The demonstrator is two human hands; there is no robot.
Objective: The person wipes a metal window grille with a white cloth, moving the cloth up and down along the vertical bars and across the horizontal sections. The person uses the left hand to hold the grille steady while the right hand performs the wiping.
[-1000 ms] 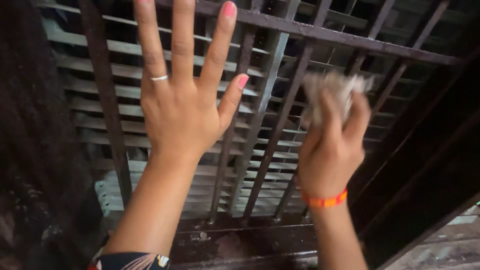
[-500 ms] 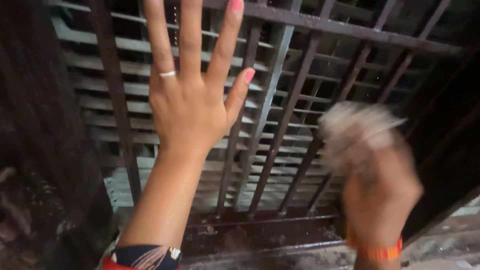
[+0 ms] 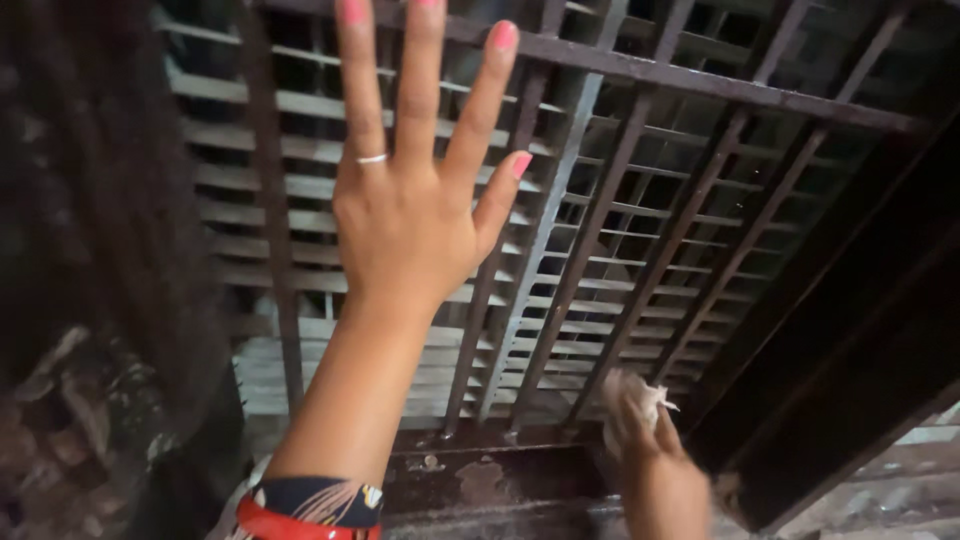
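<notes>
A: Right hand (image 3: 655,465) is low now, down at the foot of the dark rusty iron window grille (image 3: 600,200). Half a second ago it was up at mid-height, blurred in mid-swipe; a second ago it was higher still.

B: And the grip?

A: Clenched around the crumpled pale grey cleaning rag (image 3: 640,395). The rag pokes out just above the fingers, bunched, touching or just beside the bottom ends of the upright bars. I cannot tell whether it actually presses on the metal.

B: What sits under that grip?

A: The grimy brown window sill (image 3: 480,480), just to the left of and below the wrist. Dust and flaked patches on it.

B: Left hand?

A: Left hand (image 3: 410,215) is spread flat, fingers splayed wide, pink nails, thin silver ring (image 3: 371,158) on one finger. Released, holding nothing. It is raised up and well to the left of the rag hand, in front of the upright bars; contact with them I cannot judge. It has shifted a little to the right in the picture against the earlier frames, with the same open pose.

B: Behind the bars?

A: Pale horizontal slatted louvres (image 3: 300,270), running across behind the grille. Far left of the open hand, a dark rough wall (image 3: 90,250).

B: Anything on the arm?

A: A red bangle (image 3: 300,522) and a patterned sleeve edge at the left forearm's base.
</notes>
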